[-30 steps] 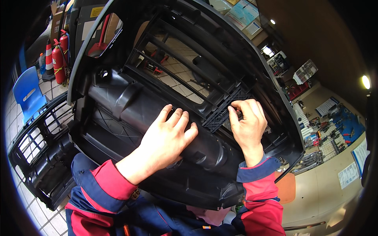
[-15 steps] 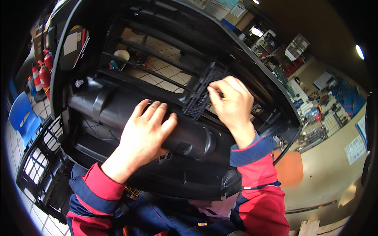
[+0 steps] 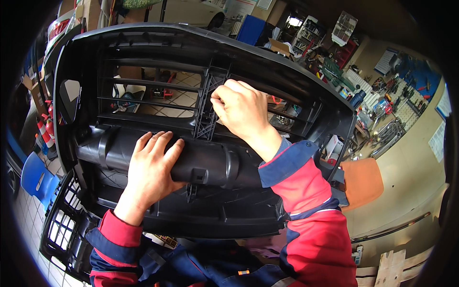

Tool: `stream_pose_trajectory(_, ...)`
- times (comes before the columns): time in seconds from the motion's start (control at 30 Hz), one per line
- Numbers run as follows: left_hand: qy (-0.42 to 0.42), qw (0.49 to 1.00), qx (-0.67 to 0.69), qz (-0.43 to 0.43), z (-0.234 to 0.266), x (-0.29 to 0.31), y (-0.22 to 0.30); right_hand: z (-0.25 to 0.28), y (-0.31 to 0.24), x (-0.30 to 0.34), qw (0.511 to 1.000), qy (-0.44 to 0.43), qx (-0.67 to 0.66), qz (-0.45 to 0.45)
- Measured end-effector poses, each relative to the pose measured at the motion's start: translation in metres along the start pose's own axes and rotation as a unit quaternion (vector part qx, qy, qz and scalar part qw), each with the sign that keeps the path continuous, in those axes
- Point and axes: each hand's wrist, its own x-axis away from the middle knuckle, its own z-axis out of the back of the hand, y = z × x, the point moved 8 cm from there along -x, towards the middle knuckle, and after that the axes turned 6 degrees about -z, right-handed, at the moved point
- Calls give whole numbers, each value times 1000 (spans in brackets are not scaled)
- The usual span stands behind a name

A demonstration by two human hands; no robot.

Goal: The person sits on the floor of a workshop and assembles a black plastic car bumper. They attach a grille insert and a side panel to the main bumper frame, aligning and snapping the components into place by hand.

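1. Right hand [image 3: 243,106]: finger pads concealed by the curled fingers; whether a part is pinched cannot be determined
2. Lattice strut [image 3: 205,125]: partly obscured by the right hand
3. Left hand [image 3: 152,167]: contact with the cylindrical section [image 3: 114,149] concealed beneath the palm
4. Right sleeve [image 3: 320,239], left sleeve [image 3: 116,239]: cut off by the lower edge
5. White vehicle [image 3: 191,13]: cut off by the upper edge
6. Wooden slats [image 3: 389,271]: cut off by the lower edge
7. Hand tools [image 3: 389,136]: too small to identify individually
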Motion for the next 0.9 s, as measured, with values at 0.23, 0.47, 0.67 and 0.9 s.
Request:
stream_pose_trajectory(0.23,-8,1000,-11,3,3,-3,5,0,6,-6,999,-9,-39,-19)
stream_pose_trajectory(0.47,2,1000,-11,-3,6,-3,6,3,3,-10,999,3,-45,-2)
stream_pose_trajectory(0.67,-1,1000,-11,1,6,-5,7,2,3,-11,999,5,-44,-7)
stream_pose_trajectory(0.9,-3,1000,-11,5,6,-3,7,4,5,-10,998,-10,-55,-4)
